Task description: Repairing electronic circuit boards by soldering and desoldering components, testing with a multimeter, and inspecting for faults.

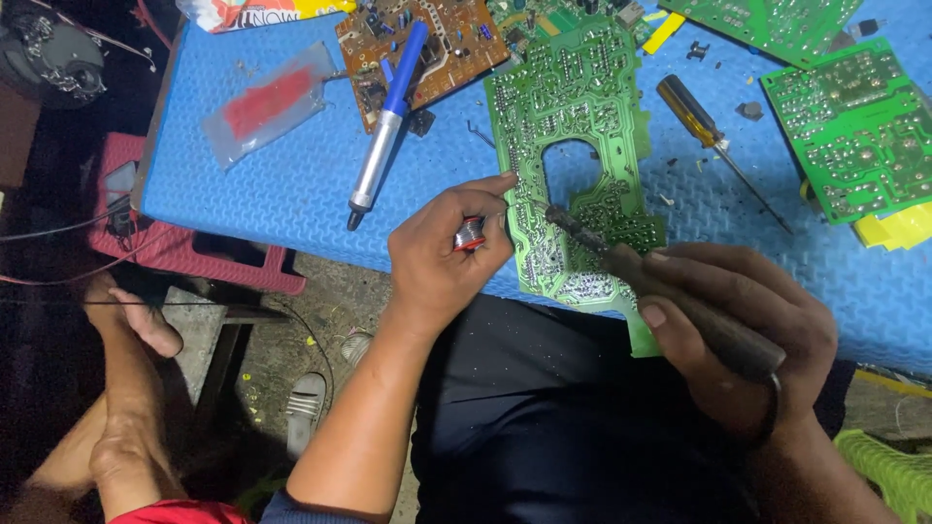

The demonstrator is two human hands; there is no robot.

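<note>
right hand (748, 335) fingers clamping soldering iron (660, 291), axis running up-left, tip on green board (582, 107) on counter (291, 184) | left hand (442, 252) pinching solder spool (470, 234), just left of tip, we're judging it nearer

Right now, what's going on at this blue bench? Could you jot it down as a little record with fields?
Surface: blue mat on a table
Left hand: holds a small spool of solder wire, fingertips touching the green circuit board
Right hand: grips a dark soldering iron, tip on that board
Nearby tools: blue and silver desoldering pump, yellow-handled screwdriver
Other boards: brown board, more green boards
Also: clear bag with red contents
</note>
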